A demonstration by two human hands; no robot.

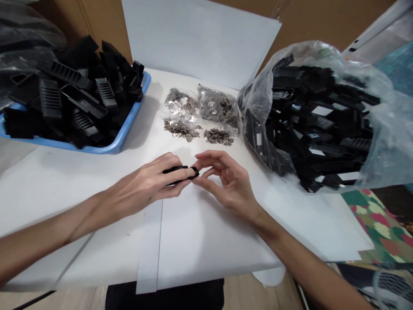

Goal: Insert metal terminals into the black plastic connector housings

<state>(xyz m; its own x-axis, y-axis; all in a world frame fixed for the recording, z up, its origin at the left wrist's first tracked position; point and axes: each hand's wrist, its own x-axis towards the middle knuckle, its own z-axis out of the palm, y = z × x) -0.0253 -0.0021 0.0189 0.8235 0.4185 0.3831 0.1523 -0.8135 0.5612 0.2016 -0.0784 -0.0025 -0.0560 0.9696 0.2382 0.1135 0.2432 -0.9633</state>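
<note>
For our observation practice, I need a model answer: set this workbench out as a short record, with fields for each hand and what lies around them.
Left hand: grips a small black plastic part over the white paper sheet
Right hand: thumb and forefinger pinch the part's right end
Left of hands: blue tray heaped with black plastic housings
Behind hands: loose metal pieces and small bags of them
Right of hands: clear plastic bag full of similar black parts

On your left sits a blue tray (134, 116) heaped with black plastic housings (80, 99). Ahead of you lie loose metal clips (181, 128), and on your right a clear bag (392, 142) holds more housings.
</note>
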